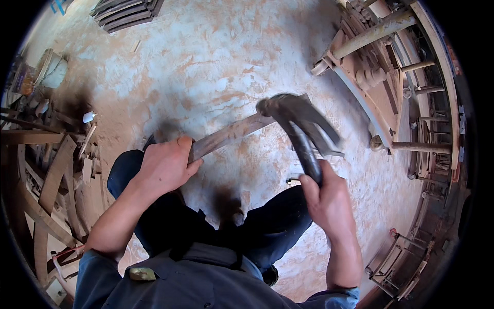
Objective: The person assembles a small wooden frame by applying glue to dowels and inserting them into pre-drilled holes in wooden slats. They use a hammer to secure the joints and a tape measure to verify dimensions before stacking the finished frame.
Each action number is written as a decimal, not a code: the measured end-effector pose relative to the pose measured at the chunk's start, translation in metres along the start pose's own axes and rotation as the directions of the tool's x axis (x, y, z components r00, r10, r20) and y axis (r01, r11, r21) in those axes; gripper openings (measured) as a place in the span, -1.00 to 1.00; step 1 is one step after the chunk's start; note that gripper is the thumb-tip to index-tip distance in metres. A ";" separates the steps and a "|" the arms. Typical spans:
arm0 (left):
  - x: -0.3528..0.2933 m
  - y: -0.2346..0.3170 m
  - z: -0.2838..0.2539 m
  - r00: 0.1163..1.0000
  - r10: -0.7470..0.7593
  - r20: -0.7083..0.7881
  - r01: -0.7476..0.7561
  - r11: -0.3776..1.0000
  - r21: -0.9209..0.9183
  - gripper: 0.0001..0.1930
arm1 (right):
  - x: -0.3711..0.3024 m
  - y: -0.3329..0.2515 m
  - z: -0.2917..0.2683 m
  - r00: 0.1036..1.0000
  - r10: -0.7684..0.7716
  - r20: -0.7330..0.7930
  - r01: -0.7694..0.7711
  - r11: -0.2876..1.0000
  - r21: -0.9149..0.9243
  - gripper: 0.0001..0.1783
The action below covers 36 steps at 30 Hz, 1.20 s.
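Observation:
My left hand (167,162) is closed round the near end of a flat wooden strip (231,135), which slants up to the right over the floor. In my right hand (332,198) is a claw hammer (303,121), gripped by its dark handle. The hammer's head is slightly blurred and overlaps the strip's far end; whether the two touch I cannot tell. Partly behind the hammer and my right hand, a metal object (334,154) shows low down, its kind unclear.
Scrap wood and crossed boards (54,180) lie to my left, with a small white bottle (89,117) and a pale bucket (53,69) farther off. Dark boards (126,13) are stacked ahead. A wooden frame (355,95) stands to the right. My bent knees flank the work.

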<state>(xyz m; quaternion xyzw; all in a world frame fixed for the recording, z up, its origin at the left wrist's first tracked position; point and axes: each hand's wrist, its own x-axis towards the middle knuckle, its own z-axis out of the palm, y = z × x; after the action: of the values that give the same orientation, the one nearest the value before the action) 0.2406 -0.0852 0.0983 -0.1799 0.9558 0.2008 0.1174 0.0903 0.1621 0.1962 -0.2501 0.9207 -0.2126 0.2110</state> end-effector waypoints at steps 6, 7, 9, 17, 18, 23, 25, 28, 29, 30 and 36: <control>0.002 0.005 -0.002 0.996 -0.059 0.064 0.060 0.998 -0.013 -0.57 | 0.007 0.014 0.001 0.999 -0.024 0.029 0.024 0.999 -0.028 -0.66; 0.001 0.005 -0.002 0.996 -0.067 0.066 0.068 0.997 -0.019 -0.57 | 0.006 0.016 0.004 0.998 -0.062 0.018 0.062 0.998 -0.025 -0.65; 0.004 0.006 -0.002 0.993 -0.080 0.089 0.080 0.997 -0.005 -0.53 | 0.007 0.023 0.012 0.997 -0.070 0.035 0.071 0.997 -0.036 -0.63; 0.025 -0.019 -0.017 0.988 0.053 -0.145 -0.039 0.994 0.098 -0.37 | -0.003 0.077 0.023 0.991 0.071 -0.115 -0.065 0.996 0.055 -0.69; 0.034 -0.025 -0.018 0.983 0.063 -0.174 -0.036 0.987 0.157 -0.37 | -0.008 0.090 0.026 0.983 0.123 -0.136 -0.115 0.991 0.065 -0.69; 0.080 -0.049 -0.020 0.945 0.018 -0.325 0.085 0.950 0.300 -0.42 | -0.031 0.190 0.076 0.901 0.431 -0.050 -0.413 0.887 0.206 -0.61; 0.100 -0.075 -0.013 0.918 0.018 -0.396 0.117 0.941 0.316 -0.47 | -0.039 0.229 0.098 0.898 0.438 -0.038 -0.433 0.897 0.094 -0.53; 0.131 -0.113 -0.008 0.919 -0.032 -0.393 0.161 0.940 0.300 -0.52 | -0.057 0.265 0.132 0.893 0.448 0.042 -0.449 0.889 0.084 -0.52; 0.139 -0.123 -0.008 0.924 -0.058 -0.379 0.179 0.939 0.293 -0.53 | -0.063 0.277 0.148 0.872 0.483 0.077 -0.488 0.870 0.076 -0.54; 0.146 -0.129 -0.007 0.929 -0.081 -0.362 0.194 0.938 0.286 -0.54 | -0.071 0.283 0.161 0.828 0.543 0.142 -0.560 0.816 0.144 -0.56; 0.176 -0.156 0.003 0.925 -0.131 -0.358 0.236 0.934 0.268 -0.54 | -0.124 0.291 0.222 0.700 0.625 0.346 -0.695 0.708 0.126 -0.58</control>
<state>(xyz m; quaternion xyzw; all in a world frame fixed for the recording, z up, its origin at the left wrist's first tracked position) 0.1418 -0.2690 -0.0103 -0.2808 0.9598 0.0050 -0.0013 0.1896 0.3953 -0.0957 0.1004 0.8755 -0.1973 0.4296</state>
